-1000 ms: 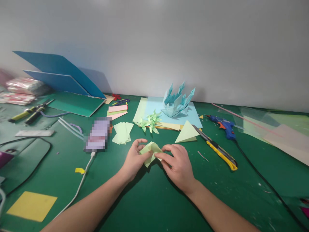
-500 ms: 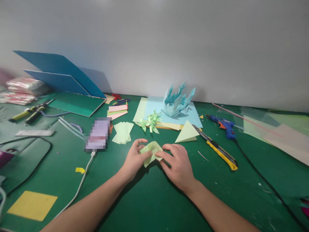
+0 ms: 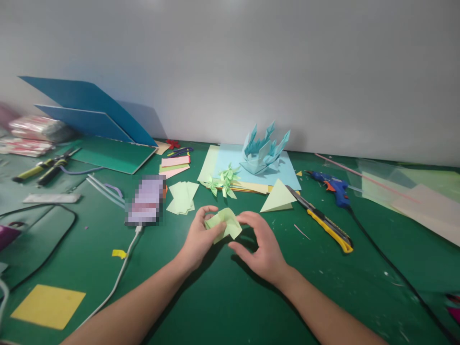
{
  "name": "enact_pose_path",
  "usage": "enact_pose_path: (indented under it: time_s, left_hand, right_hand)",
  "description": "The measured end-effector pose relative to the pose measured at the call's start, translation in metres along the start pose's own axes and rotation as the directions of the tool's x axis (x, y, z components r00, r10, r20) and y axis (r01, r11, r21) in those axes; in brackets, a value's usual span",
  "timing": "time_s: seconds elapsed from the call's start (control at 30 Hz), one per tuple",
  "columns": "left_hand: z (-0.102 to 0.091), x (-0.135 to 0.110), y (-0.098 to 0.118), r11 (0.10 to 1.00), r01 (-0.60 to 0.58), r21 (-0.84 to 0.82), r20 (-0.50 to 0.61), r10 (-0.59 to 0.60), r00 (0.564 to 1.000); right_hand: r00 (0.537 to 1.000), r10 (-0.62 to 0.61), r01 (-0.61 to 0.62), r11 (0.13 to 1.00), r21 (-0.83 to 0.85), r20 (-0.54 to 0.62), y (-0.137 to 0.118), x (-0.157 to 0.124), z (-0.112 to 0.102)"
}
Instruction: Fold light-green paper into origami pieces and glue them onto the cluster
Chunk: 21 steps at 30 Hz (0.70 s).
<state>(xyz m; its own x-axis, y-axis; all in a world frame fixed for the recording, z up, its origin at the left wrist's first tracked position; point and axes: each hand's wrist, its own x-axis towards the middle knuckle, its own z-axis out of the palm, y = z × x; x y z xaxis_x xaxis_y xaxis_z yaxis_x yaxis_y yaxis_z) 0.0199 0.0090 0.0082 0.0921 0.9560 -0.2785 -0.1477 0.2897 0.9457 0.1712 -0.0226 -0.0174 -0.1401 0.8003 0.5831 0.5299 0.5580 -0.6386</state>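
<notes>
A small creased square of light green paper (image 3: 230, 225) is held above the table by my left hand (image 3: 201, 235), thumb on top and fingers beneath. My right hand (image 3: 260, 244) is just right of the paper, thumb and fingers apart; its index fingertip is close to the paper's right corner, and I cannot tell if they touch. Beyond my hands lie folded green paper flowers (image 3: 226, 179). A folded pale green paper triangle (image 3: 278, 197) stands past my right hand, and a stack of pale green paper slips (image 3: 182, 197) lies past my left.
A blue folded-paper model (image 3: 264, 153) stands on paper sheets at the back. Rightward lie a yellow box cutter (image 3: 330, 230) and a blue glue gun (image 3: 336, 187) with its cord. To the left are a phone (image 3: 146, 200) on a white cable, pliers (image 3: 53, 170) and a yellow paper square (image 3: 48, 306).
My right thumb has come off the green paper and moved down, so the right fingers now stand apart. The left hand keeps its hold, with the paper slightly turned.
</notes>
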Motion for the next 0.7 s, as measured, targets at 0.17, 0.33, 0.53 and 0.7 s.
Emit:
enact_pose_path:
  time_s: [0.17, 0.33, 0.53, 0.7]
  left_hand:
    - [0.0000, 0.0008, -0.0032, 1.000, 0.000, 0.011, 0.026, 0.000, 1.000]
    - [0.0002, -0.0002, -0.0026, 1.000, -0.010, 0.013, 0.034, 0.010, 0.999]
    - [0.0022, -0.0025, -0.0005, 1.000, -0.017, 0.026, 0.038, 0.016, 0.999]
    - [0.0024, -0.0032, 0.0011, 1.000, 0.004, 0.024, 0.060, -0.006, 0.998]
  right_hand:
    - [0.964, 0.265, -0.251, 0.926, 0.281, -0.012, 0.0075, 0.0036, 0.0003]
    - [0.977, 0.199, -0.210, 0.963, 0.169, 0.079, 0.0067, 0.0081, -0.0014]
    - [0.978, 0.188, -0.199, 0.972, 0.124, 0.094, 0.0056, 0.0070, -0.0005]
    - [0.973, 0.216, -0.224, 0.970, 0.091, 0.087, 0.0067, 0.0066, 0.0013]
